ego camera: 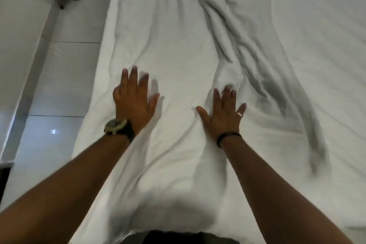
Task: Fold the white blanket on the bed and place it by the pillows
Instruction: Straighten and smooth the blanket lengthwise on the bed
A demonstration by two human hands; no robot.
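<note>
Two hands are pressed flat on one white blanket (178, 45): left hand (134, 99) near its left edge, right hand (223, 113) beside its bunched ridge, each grip spread.

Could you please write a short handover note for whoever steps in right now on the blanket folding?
Left hand: open, palm flat on the white blanket, wristwatch on.
Right hand: open, flat on the blanket, beside a bunched ridge of wrinkles.
Blanket: lying as a long strip along the bed's left side, near the tiled floor.
Done: seemingly a lengthwise fold, now being smoothed.
Left: flatten the wrinkles, fold shorter, place by the pillows, which are not in view.
</note>
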